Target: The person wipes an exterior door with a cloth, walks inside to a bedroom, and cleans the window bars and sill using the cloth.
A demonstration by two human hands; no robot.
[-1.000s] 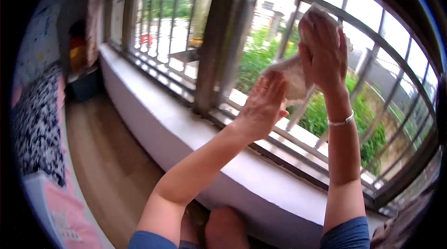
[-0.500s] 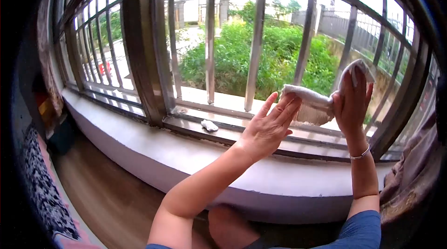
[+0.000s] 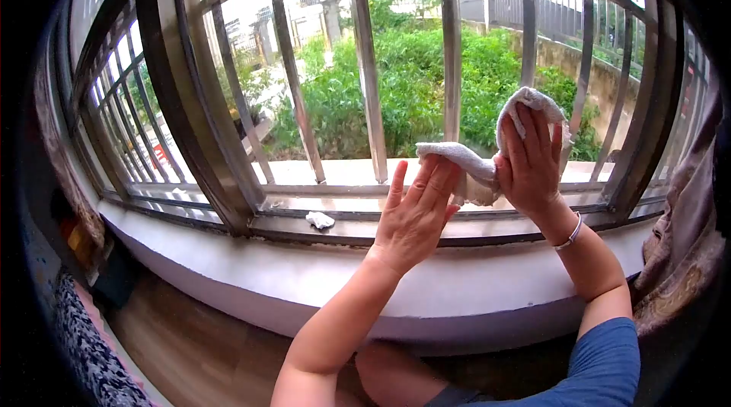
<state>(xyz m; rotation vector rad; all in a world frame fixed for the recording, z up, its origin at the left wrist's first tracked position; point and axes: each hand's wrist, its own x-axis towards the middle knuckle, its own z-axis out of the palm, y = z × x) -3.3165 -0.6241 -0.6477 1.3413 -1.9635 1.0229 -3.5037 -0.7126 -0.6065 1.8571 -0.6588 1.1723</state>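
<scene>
A whitish-grey cloth (image 3: 478,171) is spread across the lower part of the window pane, stretched between my two hands. My left hand (image 3: 415,213) presses the cloth's left end with its fingertips, the index finger raised apart from the others. Higher up and to the right, my right hand (image 3: 534,159) lies against the glass with the cloth folded over and around its fingers. A bracelet (image 3: 571,230) circles the right wrist. On the window track to the left of my hands sits a small crumpled white wad (image 3: 320,220), its kind unclear.
A pale window sill (image 3: 304,274) runs below the track. Metal bars (image 3: 367,79) stand beyond the glass, with green plants outside. A dark frame post (image 3: 183,102) rises at left, and a curtain (image 3: 674,247) hangs at right. Patterned fabric (image 3: 95,342) lies at lower left.
The view has turned slightly right. Both hands and the cloth have shifted left along the pane, the right hand most clearly. The white wad stays on the track.
</scene>
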